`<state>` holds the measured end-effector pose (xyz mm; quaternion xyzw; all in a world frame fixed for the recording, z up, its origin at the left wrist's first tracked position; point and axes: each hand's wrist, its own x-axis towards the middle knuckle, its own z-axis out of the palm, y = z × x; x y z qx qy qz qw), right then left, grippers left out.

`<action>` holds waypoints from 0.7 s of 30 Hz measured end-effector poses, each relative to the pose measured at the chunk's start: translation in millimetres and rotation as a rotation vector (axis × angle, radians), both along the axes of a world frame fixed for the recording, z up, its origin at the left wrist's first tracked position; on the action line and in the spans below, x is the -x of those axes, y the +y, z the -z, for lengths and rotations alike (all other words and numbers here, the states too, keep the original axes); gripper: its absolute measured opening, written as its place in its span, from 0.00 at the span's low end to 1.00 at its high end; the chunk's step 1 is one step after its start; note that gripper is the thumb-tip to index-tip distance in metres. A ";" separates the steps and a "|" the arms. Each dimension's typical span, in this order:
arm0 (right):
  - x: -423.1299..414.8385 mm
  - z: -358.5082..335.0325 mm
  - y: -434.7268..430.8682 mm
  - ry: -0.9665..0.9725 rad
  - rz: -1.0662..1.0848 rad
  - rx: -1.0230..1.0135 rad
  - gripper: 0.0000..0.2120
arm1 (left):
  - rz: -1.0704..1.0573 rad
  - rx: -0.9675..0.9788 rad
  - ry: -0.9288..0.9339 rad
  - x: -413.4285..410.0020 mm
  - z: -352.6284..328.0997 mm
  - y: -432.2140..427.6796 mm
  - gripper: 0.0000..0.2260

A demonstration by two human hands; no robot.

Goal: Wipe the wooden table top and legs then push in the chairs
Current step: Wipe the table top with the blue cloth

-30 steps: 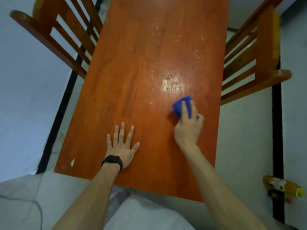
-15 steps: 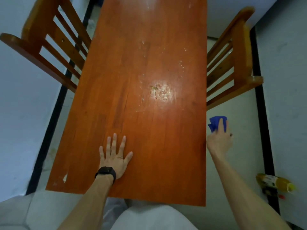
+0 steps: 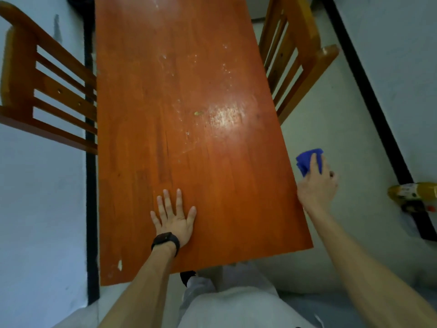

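The orange-brown wooden table top (image 3: 146,95) runs away from me, with whitish smears and a small green crumb (image 3: 198,113) near its middle. My left hand (image 3: 173,217) lies flat on the near part of the top, fingers spread, a black watch on the wrist. My right hand (image 3: 316,185) is off the table's right edge, over the floor, holding a folded blue cloth (image 3: 307,159). One wooden chair (image 3: 35,91) stands at the left side and another wooden chair (image 3: 293,50) at the right, both with slatted backs close to the table.
A yellow bottle (image 3: 416,191) lies on the floor at the far right, next to a black strip (image 3: 369,95) along the wall. Another black strip (image 3: 91,185) runs down the left floor. My pale trousers fill the bottom of the view.
My right hand swept the blue cloth from the table's middle off over the right edge and now holds it beside the table. The left hand stayed flat. The view shifted.
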<state>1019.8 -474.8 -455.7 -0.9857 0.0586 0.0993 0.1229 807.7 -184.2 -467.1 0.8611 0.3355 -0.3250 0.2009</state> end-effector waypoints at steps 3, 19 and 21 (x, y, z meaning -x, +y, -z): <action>63.1 -5.5 35.4 -0.147 -0.223 -0.063 0.28 | 0.018 0.000 -0.094 5.6 -4.3 2.8 0.32; 198.5 5.0 -26.1 -0.019 0.383 0.006 0.32 | 0.235 -0.077 -0.151 144.6 3.9 73.1 0.29; 213.5 -12.0 -12.2 -0.020 0.482 -0.014 0.30 | 0.260 -0.057 -0.166 145.9 0.2 76.6 0.29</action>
